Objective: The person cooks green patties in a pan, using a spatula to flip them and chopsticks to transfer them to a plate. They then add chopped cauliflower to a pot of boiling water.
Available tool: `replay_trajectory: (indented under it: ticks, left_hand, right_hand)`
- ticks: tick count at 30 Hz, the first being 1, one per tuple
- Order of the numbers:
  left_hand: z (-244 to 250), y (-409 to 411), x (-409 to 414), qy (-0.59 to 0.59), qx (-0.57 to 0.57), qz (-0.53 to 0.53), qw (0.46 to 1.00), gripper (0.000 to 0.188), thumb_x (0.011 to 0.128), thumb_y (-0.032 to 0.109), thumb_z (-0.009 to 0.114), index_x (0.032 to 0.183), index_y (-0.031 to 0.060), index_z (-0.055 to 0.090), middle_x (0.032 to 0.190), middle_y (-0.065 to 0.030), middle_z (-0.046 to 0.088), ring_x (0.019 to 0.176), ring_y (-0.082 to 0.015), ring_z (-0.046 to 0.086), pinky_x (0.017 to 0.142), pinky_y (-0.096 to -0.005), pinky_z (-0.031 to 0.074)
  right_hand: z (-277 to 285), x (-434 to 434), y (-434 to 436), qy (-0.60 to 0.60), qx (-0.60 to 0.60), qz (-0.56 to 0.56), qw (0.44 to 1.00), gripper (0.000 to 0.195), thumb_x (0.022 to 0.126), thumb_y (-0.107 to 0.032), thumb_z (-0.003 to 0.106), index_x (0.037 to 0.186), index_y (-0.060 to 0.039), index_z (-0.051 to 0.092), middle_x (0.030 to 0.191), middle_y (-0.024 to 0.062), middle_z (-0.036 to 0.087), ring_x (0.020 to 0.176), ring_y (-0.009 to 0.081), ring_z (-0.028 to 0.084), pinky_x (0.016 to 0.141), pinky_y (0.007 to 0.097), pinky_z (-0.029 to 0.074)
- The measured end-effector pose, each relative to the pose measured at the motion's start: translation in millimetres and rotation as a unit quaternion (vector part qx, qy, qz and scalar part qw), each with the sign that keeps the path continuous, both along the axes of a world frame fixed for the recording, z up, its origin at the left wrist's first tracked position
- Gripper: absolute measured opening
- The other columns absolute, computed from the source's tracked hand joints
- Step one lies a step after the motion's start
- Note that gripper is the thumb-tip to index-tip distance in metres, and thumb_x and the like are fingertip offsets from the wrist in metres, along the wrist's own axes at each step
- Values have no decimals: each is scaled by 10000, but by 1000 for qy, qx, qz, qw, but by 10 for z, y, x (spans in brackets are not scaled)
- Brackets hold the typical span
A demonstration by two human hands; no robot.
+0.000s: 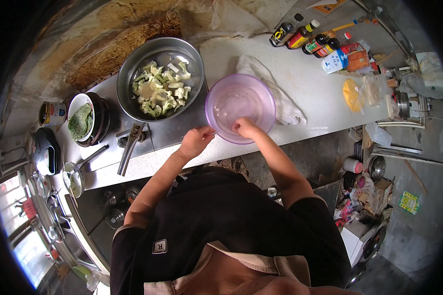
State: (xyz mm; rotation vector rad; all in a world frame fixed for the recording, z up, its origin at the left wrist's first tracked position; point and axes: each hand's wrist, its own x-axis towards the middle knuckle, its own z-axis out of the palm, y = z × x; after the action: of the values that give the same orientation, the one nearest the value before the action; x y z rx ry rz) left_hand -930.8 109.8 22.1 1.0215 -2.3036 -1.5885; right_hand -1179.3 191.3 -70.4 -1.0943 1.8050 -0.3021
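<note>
A translucent purple plastic basin (272, 110) stands on the counter in front of me, with a few small pale bits inside it. My right hand (245, 127) reaches over the near rim into this basin, fingers bent downward; whether anything is between them is hidden. Just outside the basin's left rim is my left hand (198, 140), its fingers curled and nothing plainly visible in them. To the left, a large steel wok (123, 86) with a long handle holds cut cauliflower florets (162, 88) on the gas stove (162, 134).
A white cloth (280, 99) lies behind the basin. Several sauce bottles (312, 38) and a yellow bag (352, 95) stand farther right. At left are a bowl of green food (80, 123) on a dark pot, a spatula (90, 158) and smaller bowls (76, 183).
</note>
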Motion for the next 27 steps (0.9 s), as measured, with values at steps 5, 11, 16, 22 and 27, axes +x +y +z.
replay_trajectory:
  ticks: [5, 11, 16, 22, 27]
  left_hand:
    - [51, -21, 101, -27, 8, 8, 1000, 232, 876, 159, 654, 1082, 53, 672, 957, -160, 695, 851, -282, 678, 774, -364, 537]
    - [83, -27, 82, -17, 17, 14, 1000, 239, 879, 169, 666, 1081, 41, 669, 935, -157, 695, 837, -249, 679, 763, -346, 536]
    - [-270, -10, 314, -11, 1, 37, 999, 259, 878, 158, 687, 1089, 11, 654, 919, -146, 701, 822, -198, 677, 750, -322, 535]
    - [-107, 6, 261, -13, -40, 4, 999, 240, 836, 206, 698, 1024, 61, 665, 892, -158, 681, 830, -302, 663, 749, -381, 526]
    - [-20, -21, 369, -17, -45, 16, 999, 253, 881, 171, 681, 1084, 24, 646, 918, -156, 696, 827, -228, 676, 751, -343, 528]
  right_hand:
    - [698, -272, -144, -301, -15, -198, 933, 158, 825, -74, 720, 944, 27, 694, 786, 64, 689, 652, 139, 648, 577, 251, 542]
    - [655, -709, -173, -207, 9, -231, 951, 213, 864, -126, 705, 1001, 34, 677, 828, 48, 679, 705, 114, 643, 635, 234, 534]
    - [1925, 39, -1022, -303, -162, -153, 926, 249, 905, -180, 671, 1072, 5, 670, 894, 39, 673, 766, 92, 630, 665, 216, 510]
    - [2132, 950, -1974, -100, -462, 72, 878, 278, 946, -199, 613, 1161, -28, 654, 1092, 83, 693, 887, 114, 661, 748, 247, 528]
    - [2092, 635, -1816, -174, -361, -54, 915, 222, 954, -139, 581, 1126, -25, 661, 985, 57, 700, 784, 119, 663, 725, 235, 536]
